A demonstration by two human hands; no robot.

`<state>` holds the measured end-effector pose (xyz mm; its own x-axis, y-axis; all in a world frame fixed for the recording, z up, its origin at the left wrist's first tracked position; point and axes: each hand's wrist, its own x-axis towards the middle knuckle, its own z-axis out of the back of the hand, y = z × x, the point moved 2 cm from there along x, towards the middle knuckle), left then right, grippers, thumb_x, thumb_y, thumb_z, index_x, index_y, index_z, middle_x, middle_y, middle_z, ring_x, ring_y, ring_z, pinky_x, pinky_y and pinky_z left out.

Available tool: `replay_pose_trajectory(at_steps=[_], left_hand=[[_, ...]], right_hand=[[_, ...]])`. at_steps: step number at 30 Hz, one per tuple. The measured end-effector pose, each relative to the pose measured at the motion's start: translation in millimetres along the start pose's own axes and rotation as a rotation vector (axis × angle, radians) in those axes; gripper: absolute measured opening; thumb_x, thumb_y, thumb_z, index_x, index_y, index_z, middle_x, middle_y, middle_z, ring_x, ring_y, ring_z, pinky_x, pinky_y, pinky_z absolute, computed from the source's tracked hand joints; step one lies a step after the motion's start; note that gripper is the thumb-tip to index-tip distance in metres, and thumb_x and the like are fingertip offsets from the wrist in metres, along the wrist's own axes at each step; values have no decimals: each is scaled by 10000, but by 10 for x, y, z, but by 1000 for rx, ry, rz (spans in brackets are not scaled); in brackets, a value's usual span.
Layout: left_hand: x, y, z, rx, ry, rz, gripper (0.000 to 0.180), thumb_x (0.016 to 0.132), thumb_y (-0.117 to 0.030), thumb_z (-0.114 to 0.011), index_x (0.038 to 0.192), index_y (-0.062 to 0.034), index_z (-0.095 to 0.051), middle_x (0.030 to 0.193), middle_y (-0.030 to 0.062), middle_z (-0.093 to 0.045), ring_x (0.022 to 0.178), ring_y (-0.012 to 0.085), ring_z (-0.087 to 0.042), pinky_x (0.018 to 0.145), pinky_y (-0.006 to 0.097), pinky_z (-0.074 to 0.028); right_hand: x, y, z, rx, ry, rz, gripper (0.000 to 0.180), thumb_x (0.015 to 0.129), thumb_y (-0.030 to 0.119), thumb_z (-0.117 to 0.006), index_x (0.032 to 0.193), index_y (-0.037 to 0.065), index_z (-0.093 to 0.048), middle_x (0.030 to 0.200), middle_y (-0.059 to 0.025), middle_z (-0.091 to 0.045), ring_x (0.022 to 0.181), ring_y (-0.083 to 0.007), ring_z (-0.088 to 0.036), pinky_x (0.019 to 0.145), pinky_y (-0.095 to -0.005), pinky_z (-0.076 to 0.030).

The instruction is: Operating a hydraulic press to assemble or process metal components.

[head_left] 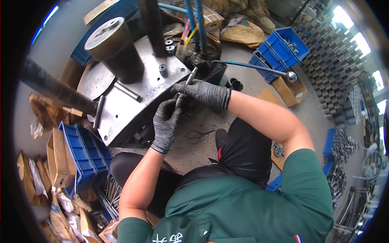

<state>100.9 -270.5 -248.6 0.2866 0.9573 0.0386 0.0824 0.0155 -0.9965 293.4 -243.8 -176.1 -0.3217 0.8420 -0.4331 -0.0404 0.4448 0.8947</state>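
Both gloved hands, left hand and right hand, pinch one metal rod near blue crates.

Rod between hands, over plate

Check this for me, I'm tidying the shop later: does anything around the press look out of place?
A pair of scissors lies on the bare concrete floor just below the gloved left hand and right hand, which hold a metal rod. Torn cardboard and bags spill around the blue crates.
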Motion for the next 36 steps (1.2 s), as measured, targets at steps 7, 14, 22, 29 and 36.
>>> replay_pose_trajectory(at_steps=[7, 14, 22, 29, 36], left_hand=[[249, -198, 336, 807, -278, -583, 151, 987, -108, -701, 1096, -5, -691, 1188, 130, -673, 1148, 285, -623, 1027, 398, -495], [570, -137, 828, 1349, -505, -471, 309, 1010, -303, -679, 1197, -67, -752, 1349, 137, -665, 1275, 339, -589, 1092, 460, -473], [585, -51, 742, 1485, -450, -446, 293, 1004, -309, -682, 1143, -67, -768, 1327, 146, -669, 1269, 346, -590, 1076, 469, -485], [573, -23, 728, 1484, -432, -480, 275, 1007, -289, -682, 1134, -60, -765, 1320, 135, -673, 1251, 347, -599, 1060, 463, -497], [584, -3, 749, 1507, -418, -480, 290, 1018, -298, -663, 1137, -53, -761, 1320, 142, -671, 1258, 354, -597, 1075, 467, -487]], right_hand=[[-657, -443, 1284, -295, -160, 230, 364, 1034, 301, -705, 1256, 13, -709, 1060, -71, -751, 966, -146, -695, 881, -327, -569], [-2176, -2075, 2693, -362, -867, -82, 347, 1009, 374, -660, 1142, 55, -692, 862, -67, -690, 701, -177, -668, 694, -327, -549], [-3520, -4317, 2999, 545, -1564, -117, 312, 1012, 357, -685, 1097, 60, -638, 828, -98, -704, 675, -240, -725, 575, -360, -609], [-3519, -4897, 2778, 1011, -2028, -41, 350, 952, 357, -766, 1089, 72, -617, 827, -141, -683, 516, -258, -637, 420, -418, -550], [-3440, -4950, 2756, 56, -1799, -251, 303, 976, 297, -744, 1109, 36, -664, 925, -101, -685, 744, -224, -667, 694, -394, -564]])
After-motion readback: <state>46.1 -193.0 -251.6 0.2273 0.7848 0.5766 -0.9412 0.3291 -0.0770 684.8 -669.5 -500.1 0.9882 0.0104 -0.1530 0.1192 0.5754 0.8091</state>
